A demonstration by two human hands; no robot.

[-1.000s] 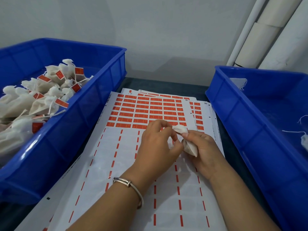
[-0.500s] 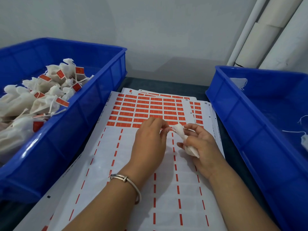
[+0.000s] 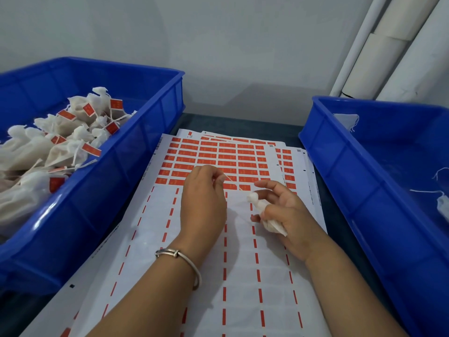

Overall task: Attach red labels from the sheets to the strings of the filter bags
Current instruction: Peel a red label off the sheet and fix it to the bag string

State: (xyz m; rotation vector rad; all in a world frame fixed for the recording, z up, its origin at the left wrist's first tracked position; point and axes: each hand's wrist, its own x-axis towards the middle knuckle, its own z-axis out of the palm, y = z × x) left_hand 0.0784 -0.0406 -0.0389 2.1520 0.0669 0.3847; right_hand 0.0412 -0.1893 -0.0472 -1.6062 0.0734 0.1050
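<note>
A stack of label sheets (image 3: pixel 218 239) lies on the table, with red labels (image 3: pixel 218 156) left only in its far rows. My right hand (image 3: pixel 289 210) holds a small white filter bag (image 3: pixel 267 215) above the sheet, index finger stretched out. My left hand (image 3: pixel 204 198) pinches the bag's thin white string (image 3: pixel 233 183), which runs taut from its fingertips to the bag's gathered top.
A blue crate (image 3: pixel 136 181) at the left holds several filter bags with red labels (image 3: pixel 65 144). A second blue crate (image 3: pixel 349 181) at the right holds a few unlabelled bags (image 3: pixel 442 205). White tubes (image 3: pixel 379 52) lean against the wall at the back right.
My hands have drawn apart. The left hand has pulled the string out and up to the left, and the right hand with the bag has shifted slightly right.
</note>
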